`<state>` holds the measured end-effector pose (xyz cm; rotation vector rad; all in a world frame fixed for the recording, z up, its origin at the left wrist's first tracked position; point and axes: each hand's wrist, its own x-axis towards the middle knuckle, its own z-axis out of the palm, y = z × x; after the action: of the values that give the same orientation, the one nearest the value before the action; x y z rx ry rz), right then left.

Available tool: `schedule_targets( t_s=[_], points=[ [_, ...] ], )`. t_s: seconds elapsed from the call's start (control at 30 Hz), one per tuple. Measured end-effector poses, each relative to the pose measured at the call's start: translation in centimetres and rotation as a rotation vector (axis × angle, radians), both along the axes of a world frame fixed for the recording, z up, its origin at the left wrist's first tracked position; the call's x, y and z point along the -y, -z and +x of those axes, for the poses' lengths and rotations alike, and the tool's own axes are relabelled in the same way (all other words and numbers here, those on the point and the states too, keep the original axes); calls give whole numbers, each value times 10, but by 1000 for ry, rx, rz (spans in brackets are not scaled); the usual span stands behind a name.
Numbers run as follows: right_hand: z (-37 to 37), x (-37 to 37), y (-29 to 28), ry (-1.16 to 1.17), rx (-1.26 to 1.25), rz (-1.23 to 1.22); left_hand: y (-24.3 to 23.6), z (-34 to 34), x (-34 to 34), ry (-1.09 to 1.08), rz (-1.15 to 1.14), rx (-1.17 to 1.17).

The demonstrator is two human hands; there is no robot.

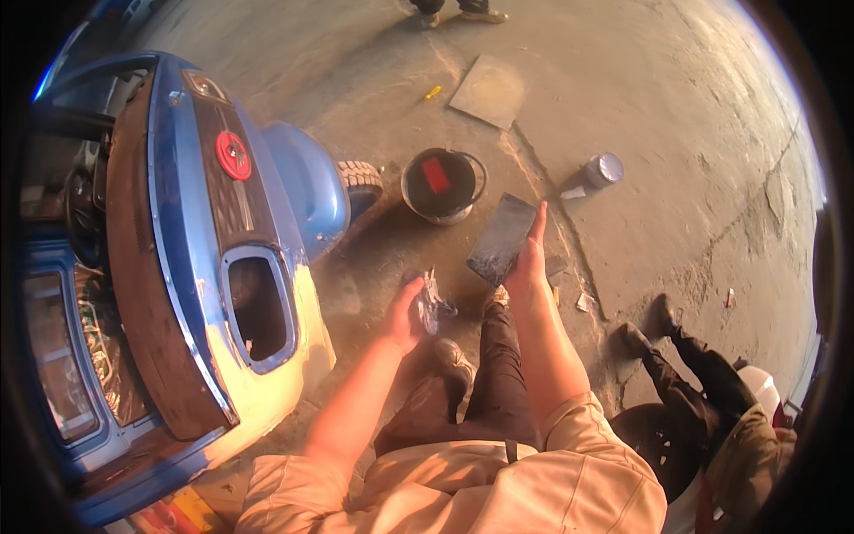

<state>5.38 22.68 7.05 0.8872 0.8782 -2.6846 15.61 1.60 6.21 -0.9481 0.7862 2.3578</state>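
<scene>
My left hand (407,316) is closed round a crumpled, greyish, shiny piece (433,303) that looks like a rag or plastic film. A dark grey rectangular sheet (498,238), perhaps sandpaper, is in my right hand (531,262). Its edge rests against my palm and fingers, which point away from me. Both hands are in front of my body, apart from each other. To the left of them stands a blue vehicle (307,187) with a cream-coloured patch (298,347) around a rectangular opening.
Beyond my hands stands a black bucket (414,200) with a red block (435,174) in it. A tin (605,169), a square board (489,92) and a small yellow tool (433,92) are on the floor. At right sits another person (712,374); someone's feet (458,13) show far ahead.
</scene>
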Motion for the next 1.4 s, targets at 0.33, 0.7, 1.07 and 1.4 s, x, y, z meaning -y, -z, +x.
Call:
schedule_targets(
  t_s=[0.33, 0.7, 1.07, 1.4],
  points=[
    [-128, 37, 154, -291, 389, -68, 145, -145, -8, 86, -454, 14],
    [-232, 114, 344, -515, 464, 517, 392, -257, 24, 462, -885, 183],
    [-263, 22, 652, -1466, 634, 1599, 577, -337, -56, 849, -1595, 108],
    [-207, 58, 695, -815, 808, 561, 601, -288, 12, 1584, -1151, 245]
  ],
)
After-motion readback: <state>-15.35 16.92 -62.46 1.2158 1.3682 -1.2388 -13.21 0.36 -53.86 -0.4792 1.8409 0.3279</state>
